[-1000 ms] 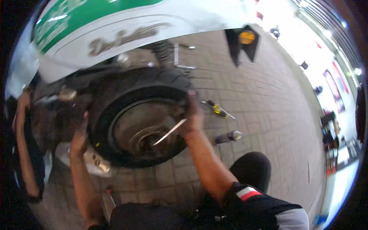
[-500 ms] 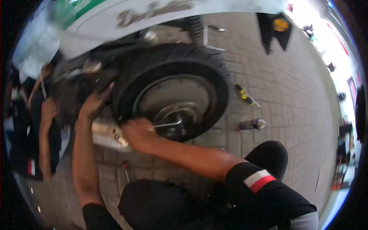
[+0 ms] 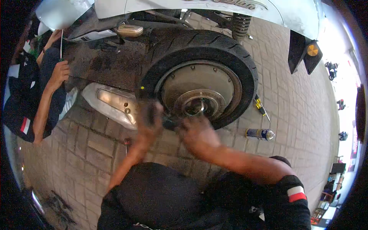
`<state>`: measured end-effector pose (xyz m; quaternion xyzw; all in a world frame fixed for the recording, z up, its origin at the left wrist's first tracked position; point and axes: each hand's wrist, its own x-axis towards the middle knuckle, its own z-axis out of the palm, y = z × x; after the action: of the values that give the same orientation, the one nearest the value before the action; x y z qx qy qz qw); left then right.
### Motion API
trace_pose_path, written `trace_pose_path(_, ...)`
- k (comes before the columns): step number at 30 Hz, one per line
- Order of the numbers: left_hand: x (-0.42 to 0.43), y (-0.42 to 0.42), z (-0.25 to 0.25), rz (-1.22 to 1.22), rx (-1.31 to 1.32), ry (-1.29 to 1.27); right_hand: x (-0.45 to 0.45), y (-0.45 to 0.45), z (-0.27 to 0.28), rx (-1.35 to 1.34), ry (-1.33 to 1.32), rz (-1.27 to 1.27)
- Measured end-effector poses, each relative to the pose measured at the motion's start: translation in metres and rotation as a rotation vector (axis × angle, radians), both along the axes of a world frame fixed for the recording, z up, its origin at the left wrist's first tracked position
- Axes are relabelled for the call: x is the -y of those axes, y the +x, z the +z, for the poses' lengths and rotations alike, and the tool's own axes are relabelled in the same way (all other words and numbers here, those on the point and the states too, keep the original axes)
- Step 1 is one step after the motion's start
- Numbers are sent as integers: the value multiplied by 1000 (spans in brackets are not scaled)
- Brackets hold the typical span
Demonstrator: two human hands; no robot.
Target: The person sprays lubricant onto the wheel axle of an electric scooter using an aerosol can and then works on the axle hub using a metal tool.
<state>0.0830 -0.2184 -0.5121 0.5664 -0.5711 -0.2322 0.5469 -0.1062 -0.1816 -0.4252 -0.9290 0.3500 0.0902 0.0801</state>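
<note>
A wheel with a black tyre and a grey metal hub lies in front of me, attached to a white vehicle body. My left hand is at the tyre's lower left edge, smeared by motion; whether it holds anything is unclear. My right hand is before the lower rim, near the hub's dark centre, its fingers also blurred. A short bright metal piece shows in that centre, just above the right hand. Beside my left hand lies a silver metal swingarm cover.
A yellow-and-black screwdriver and a blue spray can lie on the paving right of the wheel. A red-handled tool lies lower left. At far left, a co-worker's hand grips a screwdriver. A coil spring stands behind the tyre.
My view has shifted, and the wheel appears farther right. My left hand has left the tyre's far left side and come near my right hand. The metal rod at my right hand no longer shows clearly.
</note>
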Motion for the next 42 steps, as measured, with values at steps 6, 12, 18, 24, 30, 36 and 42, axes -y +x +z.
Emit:
trace_pose_path(6,-45,-51,-93,-397,-463,319,41,-44,4,435,190,-800)
trace_pose_path(12,-29,-24,-55,-427,609,67,46,-33,-18,1285,544,-1017)
trace_pose_path(18,-49,-16,-3,-319,349,26,-39,-37,27,1048,557,-892)
trace_pose_path(24,-22,-54,52,-670,-303,505,-95,-53,20,1095,773,-1178)
trace_pose_path(30,-15,-70,40,-668,-510,597,-95,-46,31,1165,846,-1345)
trace_pose_path(36,-15,-74,48,-593,-559,680,-91,-45,51,1170,1042,-1461)
trace_pose_path(42,-11,-71,59,-525,-547,823,-90,-40,47,1415,1487,-1592)
